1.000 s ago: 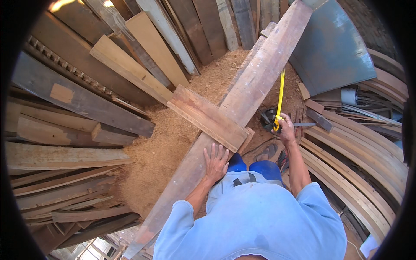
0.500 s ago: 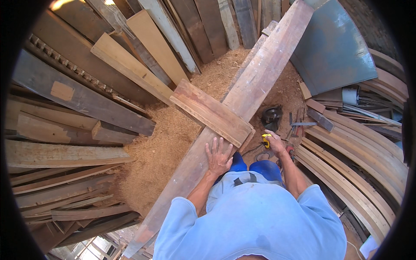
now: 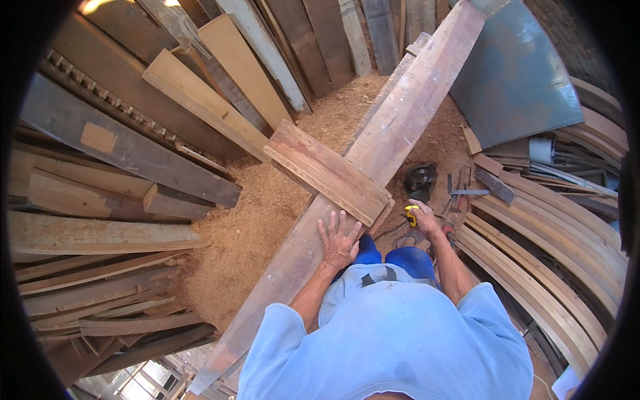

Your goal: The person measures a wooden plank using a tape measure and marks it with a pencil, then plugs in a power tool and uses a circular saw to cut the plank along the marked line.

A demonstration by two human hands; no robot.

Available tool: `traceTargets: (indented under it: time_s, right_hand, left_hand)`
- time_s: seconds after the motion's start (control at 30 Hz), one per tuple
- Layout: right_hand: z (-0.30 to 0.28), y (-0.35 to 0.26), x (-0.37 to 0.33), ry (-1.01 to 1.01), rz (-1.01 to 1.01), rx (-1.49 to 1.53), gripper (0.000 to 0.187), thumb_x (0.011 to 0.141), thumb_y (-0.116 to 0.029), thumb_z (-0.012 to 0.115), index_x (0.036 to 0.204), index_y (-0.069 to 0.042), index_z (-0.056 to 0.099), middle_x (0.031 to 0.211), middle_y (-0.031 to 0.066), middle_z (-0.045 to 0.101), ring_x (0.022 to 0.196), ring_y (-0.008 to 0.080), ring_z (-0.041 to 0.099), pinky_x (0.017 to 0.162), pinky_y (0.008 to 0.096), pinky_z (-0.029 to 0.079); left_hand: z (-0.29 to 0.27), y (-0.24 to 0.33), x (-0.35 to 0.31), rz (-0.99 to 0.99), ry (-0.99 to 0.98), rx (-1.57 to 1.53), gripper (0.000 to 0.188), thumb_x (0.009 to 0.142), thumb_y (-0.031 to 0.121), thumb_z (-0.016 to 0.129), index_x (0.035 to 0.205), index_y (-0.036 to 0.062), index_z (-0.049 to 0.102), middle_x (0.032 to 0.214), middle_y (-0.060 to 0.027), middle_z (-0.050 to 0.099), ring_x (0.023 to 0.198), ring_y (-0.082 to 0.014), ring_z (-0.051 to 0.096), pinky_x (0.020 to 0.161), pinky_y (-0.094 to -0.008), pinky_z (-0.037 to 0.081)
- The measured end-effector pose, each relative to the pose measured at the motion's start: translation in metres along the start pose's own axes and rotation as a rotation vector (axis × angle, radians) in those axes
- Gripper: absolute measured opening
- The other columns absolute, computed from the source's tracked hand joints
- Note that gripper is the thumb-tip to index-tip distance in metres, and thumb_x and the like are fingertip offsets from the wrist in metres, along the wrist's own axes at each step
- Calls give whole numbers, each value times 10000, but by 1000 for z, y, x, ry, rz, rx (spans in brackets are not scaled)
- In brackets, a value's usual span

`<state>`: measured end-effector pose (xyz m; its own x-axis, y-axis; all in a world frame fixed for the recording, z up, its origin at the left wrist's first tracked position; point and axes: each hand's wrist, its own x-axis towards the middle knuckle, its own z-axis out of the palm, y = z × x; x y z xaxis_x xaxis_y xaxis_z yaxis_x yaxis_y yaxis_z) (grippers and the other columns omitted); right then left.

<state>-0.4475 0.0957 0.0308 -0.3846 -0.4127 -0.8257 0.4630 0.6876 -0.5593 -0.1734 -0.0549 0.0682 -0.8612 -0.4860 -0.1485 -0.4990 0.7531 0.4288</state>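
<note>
Tape measure (image 3: 411, 215), small and yellow, sits right of the long plank (image 3: 407, 127), off its edge; right hand (image 3: 425, 219) is clamped on the case, fingers curled round it, forearm coming up from the lower edge; left hand (image 3: 341, 243) rests palm down on the long plank, fingers apart; short board (image 3: 327, 170) lies crosswise over the long plank, just beyond the left hand's fingertips, another piece partly visible under it; sawdust (image 3: 243, 247) covers the ground left of the long plank; many boards (image 3: 247, 73) fan out further left of it, some pale, some dark; right of the long plank, past the tape measure, a dark rounded object (image 3: 420, 179) sits on the ground, its kind unclear; metal square (image 3: 470, 192) lies farther right of the plank; stacked boards (image 3: 567, 230) extend beyond that, bent-looking through the lens; blue-grey panel (image 3: 517, 80) stands right beside the long plank's far end; person wears a light blue shirt (image 3: 413, 333).
</note>
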Motion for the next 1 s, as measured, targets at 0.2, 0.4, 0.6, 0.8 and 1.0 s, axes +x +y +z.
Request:
traceTargets:
  time_s: [0.2,0.4,0.6,0.8,1.0]
  right_hand:
    - [-20,37,21,25,-54,-401,579,841,-286,637,1345,-20,533,1136,193,649,1003,305,645,842,394,534]
    - [-35,56,25,-2,-89,-804,614,822,-382,676,1276,18,575,1270,257,605,1195,384,579,1008,421,451]
    - [-45,58,24,-116,-132,-938,674,812,-411,710,1271,54,544,1175,280,638,1114,379,623,940,421,478]
    - [-80,61,25,-239,-194,-1065,537,841,-377,682,1133,69,613,970,232,672,930,290,640,812,397,484]
    - [-97,97,38,-167,-112,-1036,484,859,-371,658,1125,34,653,1036,238,695,1023,347,658,855,424,495]
  left_hand:
    - [1,8,3,-17,8,7,771,661,291,758,1395,271,523,1569,-210,255,1445,-447,183,1106,-722,87]
    - [-3,16,0,-75,35,-23,727,645,267,775,1343,283,574,1537,-175,311,1424,-409,245,1112,-700,126]
    - [-16,10,-5,-105,77,3,707,594,283,822,1275,289,631,1524,-155,337,1419,-388,283,1155,-647,120]
    - [-6,9,-13,-117,113,-5,735,562,269,846,1266,291,636,1524,-150,335,1415,-383,292,1156,-637,147]
    - [7,7,-9,-93,136,-45,734,526,225,835,1233,276,645,1505,-168,352,1374,-430,328,1120,-665,181]
